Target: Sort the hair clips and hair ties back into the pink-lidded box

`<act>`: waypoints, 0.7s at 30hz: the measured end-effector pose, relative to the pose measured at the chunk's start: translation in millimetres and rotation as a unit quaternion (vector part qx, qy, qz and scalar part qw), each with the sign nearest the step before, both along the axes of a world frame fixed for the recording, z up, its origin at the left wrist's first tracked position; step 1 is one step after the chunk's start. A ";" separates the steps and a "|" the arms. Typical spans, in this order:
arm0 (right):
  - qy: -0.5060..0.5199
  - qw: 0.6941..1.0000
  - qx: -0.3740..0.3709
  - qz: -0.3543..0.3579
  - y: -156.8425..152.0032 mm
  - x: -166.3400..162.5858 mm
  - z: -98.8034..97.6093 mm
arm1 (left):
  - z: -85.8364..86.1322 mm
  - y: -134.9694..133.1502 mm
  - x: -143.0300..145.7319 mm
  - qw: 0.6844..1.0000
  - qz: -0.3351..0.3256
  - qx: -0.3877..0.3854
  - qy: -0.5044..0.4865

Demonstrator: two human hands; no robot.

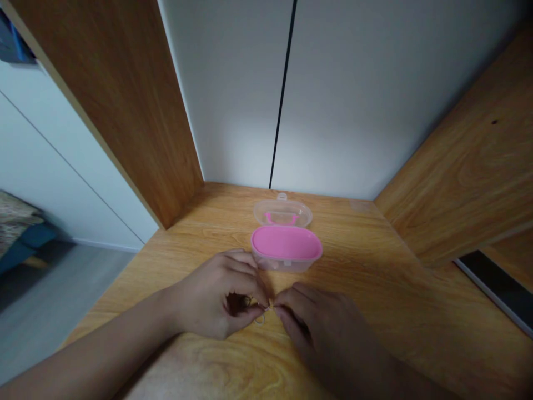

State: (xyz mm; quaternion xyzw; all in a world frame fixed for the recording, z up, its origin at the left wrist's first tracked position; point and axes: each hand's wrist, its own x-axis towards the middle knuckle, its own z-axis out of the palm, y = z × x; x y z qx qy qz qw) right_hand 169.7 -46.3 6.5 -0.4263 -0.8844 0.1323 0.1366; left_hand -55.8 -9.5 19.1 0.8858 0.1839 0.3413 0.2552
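Note:
My left hand (220,294) is closed in a pinch, thumb against fingers, on a thin pale loop (260,320) that looks like fine cord or a small band. Facing it, my right hand (318,322) also pinches at the same spot, its fingertips almost touching those of the left. The thing between the fingertips is tiny and partly hidden. Just beyond the hands stands a clear plastic case with a pink oval top (287,243). Its transparent lid (283,210), with a pink handle, is tipped back on the far side.
Both forearms lie over a wood-grain tabletop (353,278). A flat dark-screened device (497,289) is at the right edge. White panels (333,111) rise behind, with wooden side boards (125,111) at left and right. Bedding (19,222) shows far left.

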 end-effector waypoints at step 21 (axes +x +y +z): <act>0.056 0.997 0.046 0.022 3.3 -2.9 1.4 | 1.1 -1.9 -3.2 0.997 0.048 0.052 0.042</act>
